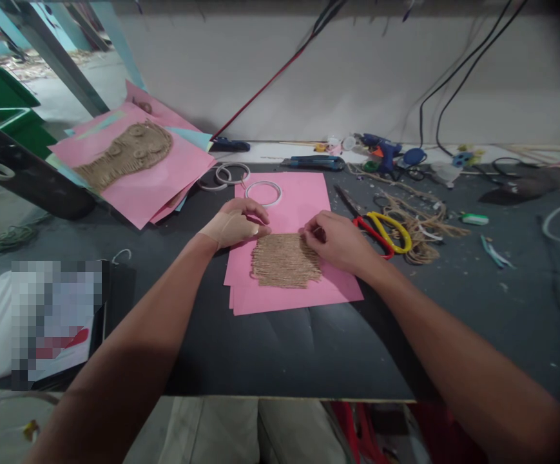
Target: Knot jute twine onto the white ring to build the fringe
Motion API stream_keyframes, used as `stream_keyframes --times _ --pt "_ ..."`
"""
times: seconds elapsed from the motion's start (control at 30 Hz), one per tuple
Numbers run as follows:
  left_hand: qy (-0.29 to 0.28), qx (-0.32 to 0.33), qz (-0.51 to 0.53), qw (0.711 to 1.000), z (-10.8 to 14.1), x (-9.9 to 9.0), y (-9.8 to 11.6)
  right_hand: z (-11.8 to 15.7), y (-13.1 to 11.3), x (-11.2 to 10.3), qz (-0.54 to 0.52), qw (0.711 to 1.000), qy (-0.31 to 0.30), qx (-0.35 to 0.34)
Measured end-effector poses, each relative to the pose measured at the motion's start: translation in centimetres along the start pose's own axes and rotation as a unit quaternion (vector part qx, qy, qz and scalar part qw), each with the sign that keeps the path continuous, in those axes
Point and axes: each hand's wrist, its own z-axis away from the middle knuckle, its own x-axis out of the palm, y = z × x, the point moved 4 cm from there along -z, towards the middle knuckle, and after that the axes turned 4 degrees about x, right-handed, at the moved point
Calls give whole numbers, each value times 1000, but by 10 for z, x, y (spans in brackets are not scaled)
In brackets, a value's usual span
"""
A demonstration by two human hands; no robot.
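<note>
A patch of brown twine [287, 261], laid in tight side-by-side rows, lies on pink paper [299, 299]. At its upper left corner my left hand [238, 222] is closed, thumb and fingertips pinched at the end of the top strand. A beige wrap covers part of that hand and wrist. My right hand [330, 238] is pinched at the upper right corner of the patch, on the same top row. My fingers partly hide the strand ends. Just beyond my left hand lies a roll of white tape [263, 193]. Scissors [381, 232] with red and yellow handles rest right of my right hand.
Loose twine [422, 222] is heaped beyond the scissors. A blue utility knife [313, 162] and a blue glue gun [381, 145] lie along the wall. Pink sheets with a twine shape [135, 151] are stacked at left, near a dark post [28, 167].
</note>
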Motion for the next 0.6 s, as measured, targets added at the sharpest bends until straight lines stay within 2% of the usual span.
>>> stream_keyframes --times 0.1,0.27,0.4,0.5,0.6 --pt "9 10 -4 1000 1 0 2 -1 2 -1 -24 1000 13 -3" --pt "63 39 -15 997 4 -1 11 0 1 -4 -64 997 50 -16" --pt "87 160 -47 982 7 5 33 2 -5 -8 -74 994 73 -31" --pt "88 260 -106 956 9 15 46 4 -10 -8 -80 993 80 -46" --pt "100 319 -149 930 9 26 50 5 -12 -7 -91 991 82 -58"
